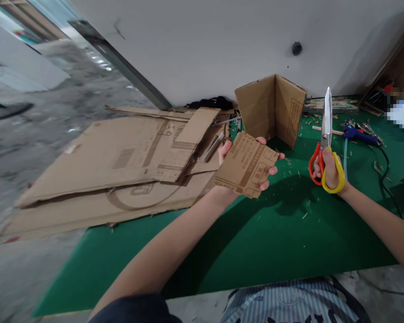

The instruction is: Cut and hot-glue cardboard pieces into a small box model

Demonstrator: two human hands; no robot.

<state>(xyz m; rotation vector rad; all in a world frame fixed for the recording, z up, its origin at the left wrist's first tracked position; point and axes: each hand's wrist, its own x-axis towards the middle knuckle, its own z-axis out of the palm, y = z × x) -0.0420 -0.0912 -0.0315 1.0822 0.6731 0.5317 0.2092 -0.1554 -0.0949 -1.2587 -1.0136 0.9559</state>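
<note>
A small piece of printed cardboard [245, 166] lies across the palm of my left hand [226, 150], whose fingers curl round its far and right edges. My right hand [329, 168] is closed round the handles of a pair of scissors [327, 116], one handle red and one yellow. The blades are together and point upward. Both hands are above the green tabletop [283, 242], apart from each other. Just beyond the cardboard piece stands a folded cardboard panel [261, 105], upright with two faces meeting at a corner.
Large flat cardboard sheets [121, 157] are stacked on the left and overhang the table's edge. A blue glue gun [360, 134] with a black cord lies at the right. A pale wall [222, 45] rises behind the table, and scraps are scattered near it.
</note>
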